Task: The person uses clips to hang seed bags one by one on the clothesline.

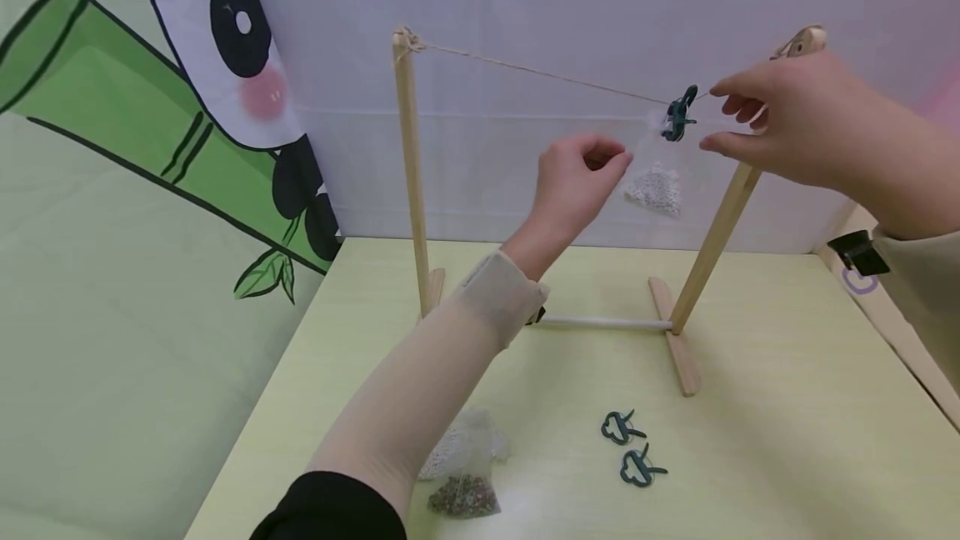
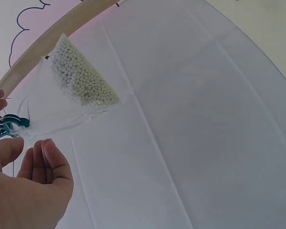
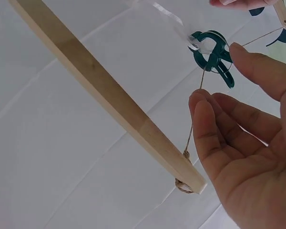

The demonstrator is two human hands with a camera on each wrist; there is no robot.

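A dark green plant clip [image 1: 678,113] sits on the string [image 1: 540,73] close to its right end. From the clip hangs a clear plastic bag [image 2: 43,100] filled with small white beads [image 2: 81,76]. My right hand [image 1: 802,119] is just right of the clip, thumb and fingers spread apart around nothing; in the right wrist view the thumb tip overlaps the clip's handle. Left of the bag is my left hand [image 1: 581,177], its fingers loosely bent. The left wrist view shows a gap between thumb [image 2: 9,150] and fingers, with nothing held.
The string joins two wooden posts [image 1: 408,157] of a stand with a white crossbar [image 1: 607,322]. Two more green clips [image 1: 618,427] lie on the table [image 1: 787,407]. Near my left forearm lie bags of white beads [image 1: 450,450] and a bag of brownish bits [image 1: 465,496].
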